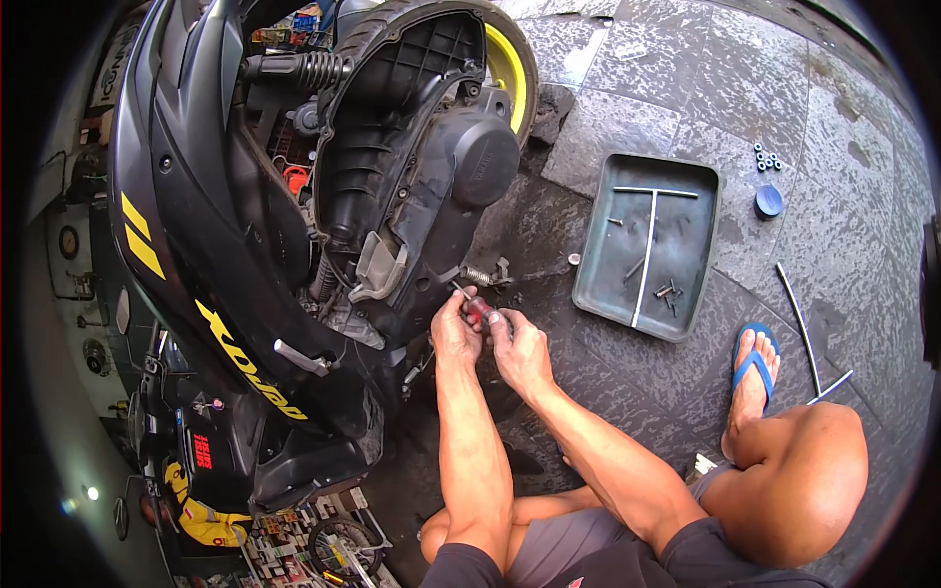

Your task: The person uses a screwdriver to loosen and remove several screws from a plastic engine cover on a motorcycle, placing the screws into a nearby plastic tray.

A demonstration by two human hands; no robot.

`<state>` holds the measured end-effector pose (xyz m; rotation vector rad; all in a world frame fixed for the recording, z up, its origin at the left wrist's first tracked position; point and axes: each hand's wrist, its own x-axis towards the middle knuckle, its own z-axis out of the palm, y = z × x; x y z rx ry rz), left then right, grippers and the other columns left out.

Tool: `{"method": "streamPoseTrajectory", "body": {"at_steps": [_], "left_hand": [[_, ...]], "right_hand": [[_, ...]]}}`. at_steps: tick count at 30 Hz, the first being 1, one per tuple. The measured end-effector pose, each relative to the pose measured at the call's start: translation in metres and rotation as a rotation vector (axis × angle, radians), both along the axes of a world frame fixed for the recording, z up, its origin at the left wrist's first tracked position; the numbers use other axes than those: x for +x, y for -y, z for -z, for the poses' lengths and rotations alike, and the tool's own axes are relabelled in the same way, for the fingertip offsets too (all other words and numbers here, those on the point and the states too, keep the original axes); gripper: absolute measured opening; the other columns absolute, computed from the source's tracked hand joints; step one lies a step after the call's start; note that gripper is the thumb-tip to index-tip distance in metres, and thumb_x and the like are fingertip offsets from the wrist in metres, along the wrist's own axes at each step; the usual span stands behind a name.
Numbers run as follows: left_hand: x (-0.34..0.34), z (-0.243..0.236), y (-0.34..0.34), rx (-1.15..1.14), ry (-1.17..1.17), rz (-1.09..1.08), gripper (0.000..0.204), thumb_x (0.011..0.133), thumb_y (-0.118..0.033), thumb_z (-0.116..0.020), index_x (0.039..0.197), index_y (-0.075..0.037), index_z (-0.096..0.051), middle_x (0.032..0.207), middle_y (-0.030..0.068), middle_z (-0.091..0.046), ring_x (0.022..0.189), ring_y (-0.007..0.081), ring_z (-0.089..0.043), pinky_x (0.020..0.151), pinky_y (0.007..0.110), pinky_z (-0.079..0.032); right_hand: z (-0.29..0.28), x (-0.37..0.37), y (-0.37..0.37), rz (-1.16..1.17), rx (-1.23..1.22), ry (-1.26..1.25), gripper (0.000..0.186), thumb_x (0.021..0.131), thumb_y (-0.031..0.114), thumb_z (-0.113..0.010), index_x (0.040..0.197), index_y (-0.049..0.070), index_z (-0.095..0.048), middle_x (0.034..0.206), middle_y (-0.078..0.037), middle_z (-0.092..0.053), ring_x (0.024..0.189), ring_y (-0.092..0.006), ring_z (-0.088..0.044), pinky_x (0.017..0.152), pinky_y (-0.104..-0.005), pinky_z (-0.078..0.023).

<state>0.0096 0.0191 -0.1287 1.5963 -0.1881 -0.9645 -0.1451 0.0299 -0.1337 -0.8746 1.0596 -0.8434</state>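
Note:
A screwdriver with a translucent red handle (478, 309) points up and left at the lower edge of the scooter's dark engine cover (431, 245). My right hand (520, 351) is closed around the back end of the handle. Fingers of my left hand (456, 328) pinch the tool near its shaft, close against the cover. The tip meets the cover's edge; what it touches there is too small to make out. Just beyond my hands, a coil spring (475, 276) shows under the engine. A grey plastic duct (379, 265) sits on the cover above my left hand.
The black scooter body (186, 225) fills the left side. Right of my hands lies a dark tray (585, 265) holding a T-handle wrench (647, 245) and several bolts. A blue round cap (768, 202), small rollers (767, 157) and another T-handle wrench (799, 323) lie on the tiles.

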Motion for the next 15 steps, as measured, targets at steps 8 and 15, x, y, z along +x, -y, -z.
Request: {"method": "streamPoseTrajectory", "body": {"at_steps": [8,15], "left_hand": [[-0.009,0.004,0.005,-0.012,-0.01,-0.112,0.023,0.097,-0.022,-0.061,0.096,0.001,-0.063,0.071,-0.0014,-0.048,0.054,0.0083,-0.042,0.047,0.024,-0.034],[-0.002,0.002,0.006,-0.013,-0.011,-0.089,0.024,0.097,-0.023,-0.061,0.099,0.001,-0.064,0.072,-0.002,-0.048,0.056,0.0081,-0.043,0.047,0.024,-0.034]], "right_hand": [[0.015,-0.002,-0.011,0.103,-0.308,-0.002,0.047,0.09,0.018,-0.066,0.131,-0.002,-0.057,0.114,-0.03,-0.064,0.104,-0.0458,-0.064,0.09,-0.0484,-0.052],[0.008,0.002,-0.004,0.042,-0.045,0.052,0.039,0.096,0.025,-0.061,0.121,-0.005,-0.063,0.091,-0.021,-0.072,0.086,-0.0333,-0.071,0.083,-0.0411,-0.053]]}}
